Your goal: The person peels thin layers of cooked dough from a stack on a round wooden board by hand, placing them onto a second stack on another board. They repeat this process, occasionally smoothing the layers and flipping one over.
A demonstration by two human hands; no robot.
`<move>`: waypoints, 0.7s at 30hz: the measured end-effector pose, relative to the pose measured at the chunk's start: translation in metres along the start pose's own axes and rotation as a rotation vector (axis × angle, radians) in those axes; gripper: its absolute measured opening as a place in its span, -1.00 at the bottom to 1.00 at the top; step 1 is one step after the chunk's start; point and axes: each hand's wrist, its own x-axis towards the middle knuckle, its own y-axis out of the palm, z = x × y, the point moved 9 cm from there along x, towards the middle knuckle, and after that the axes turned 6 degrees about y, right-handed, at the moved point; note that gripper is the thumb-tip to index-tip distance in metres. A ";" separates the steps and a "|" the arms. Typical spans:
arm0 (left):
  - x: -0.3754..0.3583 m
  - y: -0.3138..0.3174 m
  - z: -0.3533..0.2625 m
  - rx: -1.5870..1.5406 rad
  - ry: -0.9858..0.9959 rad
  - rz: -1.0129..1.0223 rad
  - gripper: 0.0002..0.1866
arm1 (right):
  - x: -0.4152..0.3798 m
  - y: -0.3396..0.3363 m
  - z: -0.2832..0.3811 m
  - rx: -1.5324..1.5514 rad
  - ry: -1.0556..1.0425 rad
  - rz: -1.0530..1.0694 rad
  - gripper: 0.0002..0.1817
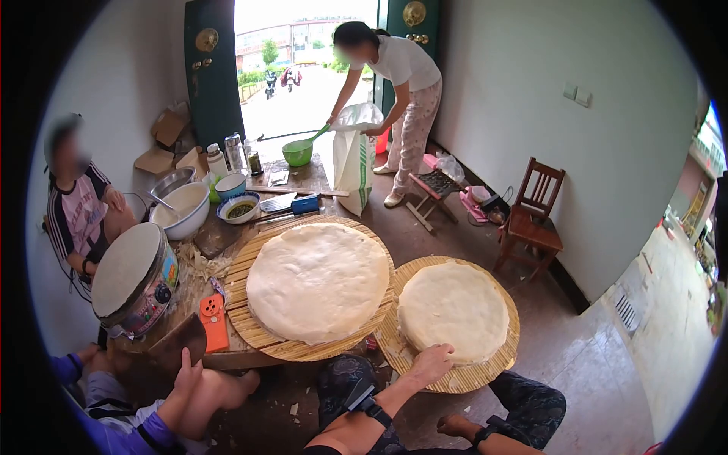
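Observation:
My left hand (433, 364) lies at the near edge of a stack of thin round flatbreads (455, 309), its curled fingers closed on the edge. That stack rests on a round woven straw mat (512, 318) by my knees. Low between my legs is my right hand (457, 426), fingers curled in, with nothing visible in it. A larger stack of flatbreads (318, 280) sits on another straw mat (246, 318) on the low table, left of my left hand.
A co-worker's hand (186, 371) is beside a dark curved board (178, 341), near a round griddle (125, 265). An orange phone (214, 326), a batter bowl (186, 216) and a cleaver (280, 203) lie on the table. Another person holds a green ladle (322, 130) at a sack (353, 167).

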 end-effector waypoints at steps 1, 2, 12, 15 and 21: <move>0.000 0.000 0.000 -0.001 0.001 -0.001 -0.64 | -0.001 0.000 0.000 -0.001 0.001 0.000 -0.61; 0.000 0.001 0.001 -0.006 -0.002 0.002 -0.64 | -0.001 -0.001 0.000 0.006 -0.001 -0.012 -0.61; 0.000 0.002 -0.010 -0.007 0.031 0.013 -0.66 | 0.007 0.010 -0.014 0.003 0.052 0.000 -0.61; 0.004 0.012 -0.009 0.008 0.044 0.043 -0.65 | 0.009 0.011 -0.016 0.011 0.041 -0.006 -0.61; 0.008 0.018 -0.010 -0.002 0.020 0.055 -0.65 | 0.007 0.015 -0.022 0.027 0.020 -0.027 -0.61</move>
